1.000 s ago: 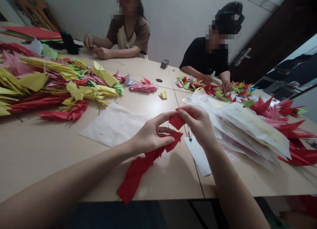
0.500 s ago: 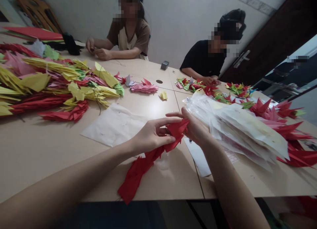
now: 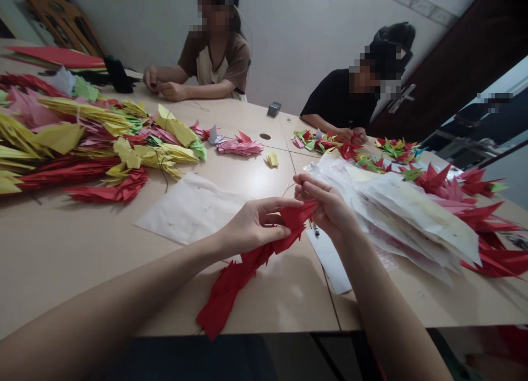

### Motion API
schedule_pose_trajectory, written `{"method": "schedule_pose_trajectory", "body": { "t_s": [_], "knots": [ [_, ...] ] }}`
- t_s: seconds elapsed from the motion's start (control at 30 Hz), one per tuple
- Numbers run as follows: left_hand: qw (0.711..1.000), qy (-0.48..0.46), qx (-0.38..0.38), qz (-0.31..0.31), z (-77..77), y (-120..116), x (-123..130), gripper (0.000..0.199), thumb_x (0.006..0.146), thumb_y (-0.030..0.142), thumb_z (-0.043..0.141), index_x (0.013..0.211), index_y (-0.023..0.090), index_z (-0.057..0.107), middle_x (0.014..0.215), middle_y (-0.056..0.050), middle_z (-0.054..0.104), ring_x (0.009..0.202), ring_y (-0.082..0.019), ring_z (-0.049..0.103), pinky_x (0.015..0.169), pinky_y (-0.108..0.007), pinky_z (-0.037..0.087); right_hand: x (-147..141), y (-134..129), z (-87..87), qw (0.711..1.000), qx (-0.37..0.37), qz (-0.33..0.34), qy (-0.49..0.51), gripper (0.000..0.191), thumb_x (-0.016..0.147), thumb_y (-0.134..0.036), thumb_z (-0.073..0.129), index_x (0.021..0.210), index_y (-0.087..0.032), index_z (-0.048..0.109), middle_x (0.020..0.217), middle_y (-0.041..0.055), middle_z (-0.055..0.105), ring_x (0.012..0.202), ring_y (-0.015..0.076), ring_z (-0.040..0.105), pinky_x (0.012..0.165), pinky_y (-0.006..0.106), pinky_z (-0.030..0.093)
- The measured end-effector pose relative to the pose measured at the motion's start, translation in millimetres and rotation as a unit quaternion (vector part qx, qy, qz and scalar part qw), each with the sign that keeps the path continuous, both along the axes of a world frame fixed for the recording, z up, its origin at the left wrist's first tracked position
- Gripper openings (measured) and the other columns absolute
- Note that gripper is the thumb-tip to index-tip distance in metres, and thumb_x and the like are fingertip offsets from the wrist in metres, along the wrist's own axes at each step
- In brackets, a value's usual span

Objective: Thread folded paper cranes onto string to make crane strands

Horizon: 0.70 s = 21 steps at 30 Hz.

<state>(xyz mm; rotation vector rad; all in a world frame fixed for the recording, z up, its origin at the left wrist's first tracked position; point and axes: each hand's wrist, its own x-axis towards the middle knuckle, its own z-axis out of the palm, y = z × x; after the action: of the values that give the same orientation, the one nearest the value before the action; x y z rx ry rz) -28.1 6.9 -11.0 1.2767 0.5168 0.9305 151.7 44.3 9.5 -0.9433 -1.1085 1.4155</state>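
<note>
A string of red folded paper pieces, which look like cranes, slants from the table's front edge up to my hands. My left hand is closed on its upper end, thumb in front and fingers behind. Beside it, my right hand has its fingers curled in at the tip of the top red piece. A thin thread loops out from the right fingertips, pinched between them as far as I can see. Under and behind my left hand lies a white plastic bag.
Heaps of strung paper pieces fill the left side. White bags and more red pieces lie at right. One yellow piece sits mid-table near a round hole. Two people work across the table.
My right hand has turned and curled its fingers in, and the thread now shows at its fingertips. The left hand and the red string have hardly moved.
</note>
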Motion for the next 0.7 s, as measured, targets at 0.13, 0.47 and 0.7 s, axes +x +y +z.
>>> {"method": "schedule_pose_trajectory", "body": {
  "t_s": [0.13, 0.47, 0.7],
  "knots": [
    [0.999, -0.031, -0.019, -0.006, 0.0, 2, 0, 0.045, 0.073, 0.011, 0.068, 0.116, 0.020, 0.060, 0.108, -0.008, 0.066, 0.086, -0.015, 0.065, 0.073, -0.027, 0.052, 1, 3, 0.3, 0.997, 0.026, -0.071, 0.032, 0.021, 0.057, -0.023, 0.081, 0.075, -0.022, 0.071, 0.081, -0.0002, 0.070, 0.067, 0.0100, 0.063, 0.067, 0.024, 0.057],
    [0.991, -0.083, -0.099, 0.030, 3.6, 3, 1, 0.039, 0.079, 0.032, 0.069, 0.115, 0.020, 0.060, 0.105, -0.008, 0.068, 0.073, -0.014, 0.067, 0.061, -0.024, 0.051, 5, 3, 0.3, 0.985, 0.127, -0.120, -0.007, 0.015, 0.066, -0.028, 0.075, 0.080, -0.025, 0.068, 0.087, -0.0001, 0.069, 0.073, 0.0127, 0.063, 0.077, 0.034, 0.056],
    [0.985, -0.091, -0.141, 0.044, 5.9, 2, 1, 0.048, 0.070, 0.037, 0.076, 0.111, 0.018, 0.059, 0.082, -0.003, 0.067, 0.057, -0.010, 0.062, 0.048, -0.019, 0.044, -2, -5, 5.7, 0.975, 0.170, -0.144, -0.017, 0.010, 0.069, -0.026, 0.072, 0.078, -0.026, 0.068, 0.085, -0.0004, 0.067, 0.070, 0.0120, 0.063, 0.074, 0.033, 0.057]
  ]
}}
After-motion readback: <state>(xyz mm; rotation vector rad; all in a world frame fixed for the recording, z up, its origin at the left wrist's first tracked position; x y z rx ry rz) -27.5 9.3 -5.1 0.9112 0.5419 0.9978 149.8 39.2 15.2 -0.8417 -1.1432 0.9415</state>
